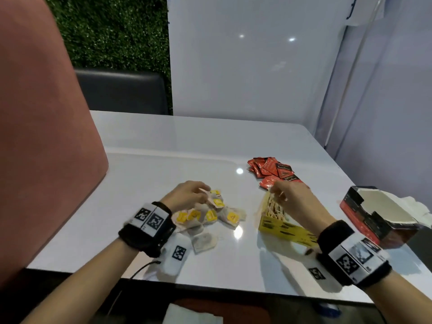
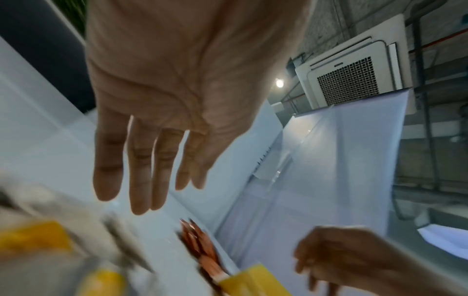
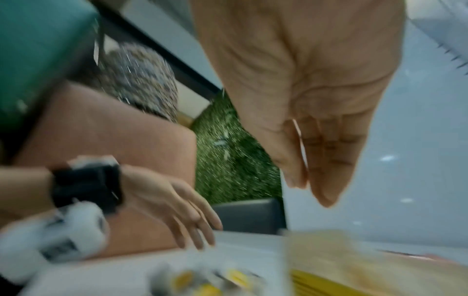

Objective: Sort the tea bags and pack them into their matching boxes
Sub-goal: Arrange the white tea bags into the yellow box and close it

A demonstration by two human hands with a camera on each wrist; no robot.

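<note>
A heap of paper tea bags with yellow tags (image 1: 210,215) lies on the white table (image 1: 163,164). My left hand (image 1: 201,192) hovers over its far side; the left wrist view shows the left hand (image 2: 152,180) with straight fingers and nothing in it. The yellow box (image 1: 280,228) lies open with tea bags standing inside. Over its mouth is my right hand (image 1: 278,192), and in the right wrist view the right hand (image 3: 316,170) has straight fingers held together and is empty. Red sachets (image 1: 273,171) are piled behind it. A red and black box (image 1: 374,216) stands open at the right.
A large pink shape (image 1: 42,136) rises at the table's left edge. A dark chair back (image 1: 121,90) stands behind the table. White panels close off the back and right. Crumpled white wrapping (image 1: 418,204) lies beyond the red and black box.
</note>
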